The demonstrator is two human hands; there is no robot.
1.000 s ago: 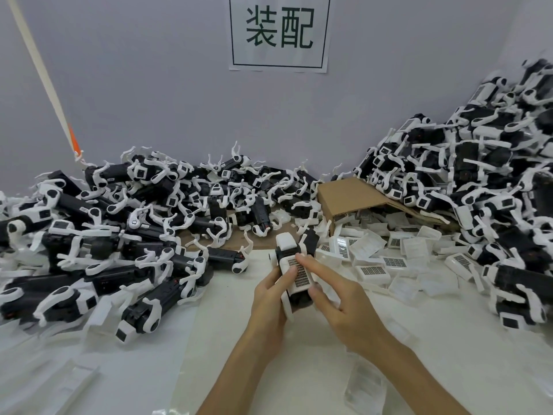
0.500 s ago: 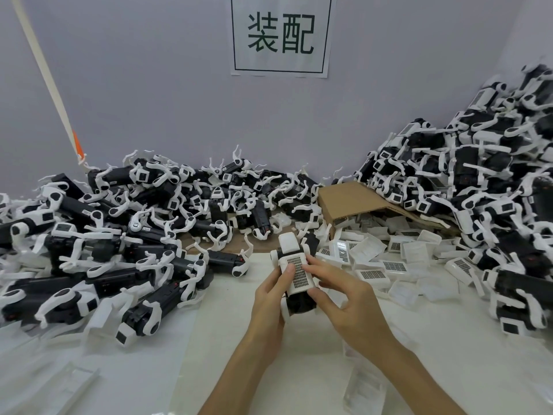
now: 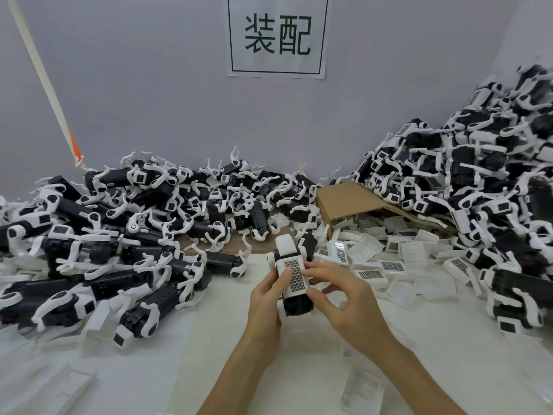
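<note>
A black-and-white toy body (image 3: 291, 275) with a white grille panel on top is held above the white table (image 3: 215, 339) near the middle. My left hand (image 3: 264, 307) grips its left side, thumb pressed on the panel. My right hand (image 3: 344, 304) pinches the panel's right edge between index finger and thumb. The toy's lower black part is partly hidden by my fingers.
Piles of black-and-white toy units fill the left (image 3: 104, 244) and the right (image 3: 484, 199). Several loose white grille panels (image 3: 392, 265) lie beside a tipped cardboard box (image 3: 350, 202). A paper sign (image 3: 276, 34) hangs on the wall. Clear plastic trays (image 3: 359, 390) lie near the front edge.
My right index finger has drawn back from across the panel to its right edge, and the thumb now pinches the lower right corner. The toy stays in about the same place.
</note>
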